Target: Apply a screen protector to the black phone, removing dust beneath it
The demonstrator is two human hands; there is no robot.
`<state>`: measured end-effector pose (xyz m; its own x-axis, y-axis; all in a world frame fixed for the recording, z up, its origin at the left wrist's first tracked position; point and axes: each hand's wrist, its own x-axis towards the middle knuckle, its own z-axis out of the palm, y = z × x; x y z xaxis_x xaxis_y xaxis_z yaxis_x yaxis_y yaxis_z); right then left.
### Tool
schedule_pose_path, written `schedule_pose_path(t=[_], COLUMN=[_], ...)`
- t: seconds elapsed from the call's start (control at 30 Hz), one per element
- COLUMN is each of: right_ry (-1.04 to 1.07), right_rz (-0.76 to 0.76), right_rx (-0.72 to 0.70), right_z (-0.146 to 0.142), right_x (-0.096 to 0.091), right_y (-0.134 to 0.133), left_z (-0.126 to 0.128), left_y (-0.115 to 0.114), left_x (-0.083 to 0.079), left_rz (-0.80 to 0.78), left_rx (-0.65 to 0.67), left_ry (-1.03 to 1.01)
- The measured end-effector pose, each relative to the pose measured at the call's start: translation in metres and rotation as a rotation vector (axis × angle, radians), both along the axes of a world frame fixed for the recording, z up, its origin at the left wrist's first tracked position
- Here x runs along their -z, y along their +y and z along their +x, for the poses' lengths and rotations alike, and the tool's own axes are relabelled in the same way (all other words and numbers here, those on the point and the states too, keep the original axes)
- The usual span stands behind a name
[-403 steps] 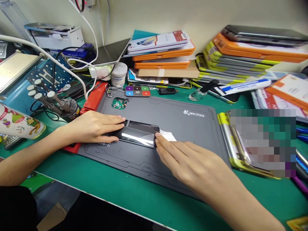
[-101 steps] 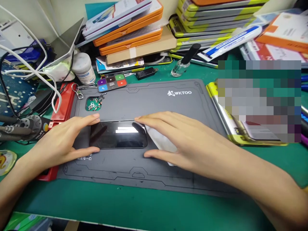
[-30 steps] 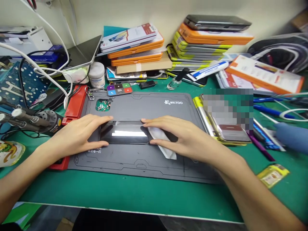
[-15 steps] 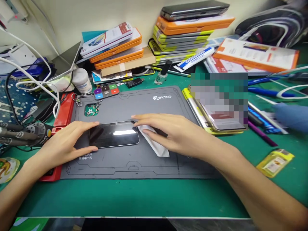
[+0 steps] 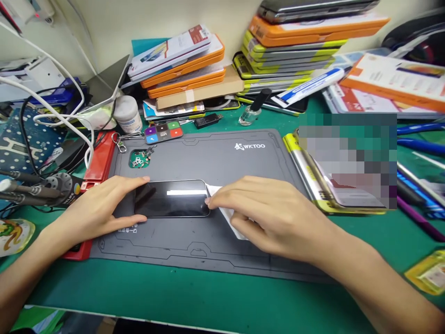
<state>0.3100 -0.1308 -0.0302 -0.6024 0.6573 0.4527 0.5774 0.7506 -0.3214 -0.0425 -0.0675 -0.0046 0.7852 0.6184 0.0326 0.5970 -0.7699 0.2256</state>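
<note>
My left hand (image 5: pixel 92 204) grasps the left end of the dark phone (image 5: pixel 170 204), thumb on the near edge, fingers on the far; my right hand (image 5: pixel 278 218) touches its right end, fingers bent, whether gripping I cannot tell. The phone lies on a grey mat (image 5: pixel 194 155) over the green tabletop (image 5: pixel 181 294), stacked cases (image 5: pixel 295 35) far before the pale wall (image 5: pixel 167 16).

White "WKTOO" lettering (image 5: pixel 253 146) on grey mat (image 5: pixel 208 155); rest largely illegible.
</note>
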Motion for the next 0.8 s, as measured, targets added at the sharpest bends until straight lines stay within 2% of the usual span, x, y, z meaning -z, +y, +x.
schedule_pose_path(t=[0.17, 0.37, 0.47, 0.53, 0.73, 0.8], right_ry=[-0.017, -0.092, -0.086, -0.019, 0.246, 0.296], right_rz=[-0.005, 0.100, 0.114, 0.051, -0.322, -0.379], right_rx=[-0.001, -0.004, 0.048, 0.107, 0.315, 0.359], right_z=[-0.003, -0.015, -0.019, -0.020, -0.024, -0.025], right_x=[0.002, 0.001, 0.006, 0.011, 0.016, 0.016], right_y=[-0.001, -0.006, -0.007, -0.006, -0.002, -0.001], left_z=[-0.002, -0.004, -0.004, -0.004, -0.005, -0.005], left_y=[-0.001, -0.002, -0.003, -0.003, -0.004, -0.003], left_x=[0.002, 0.004, 0.004, 0.004, 0.005, 0.005], left_rz=[-0.006, -0.047, -0.039, -0.027, 0.014, 0.022], left_rx=[0.036, 0.046, 0.059, 0.064, 0.079, 0.077], left_ry=[0.003, -0.001, -0.011, -0.005, -0.005, -0.006])
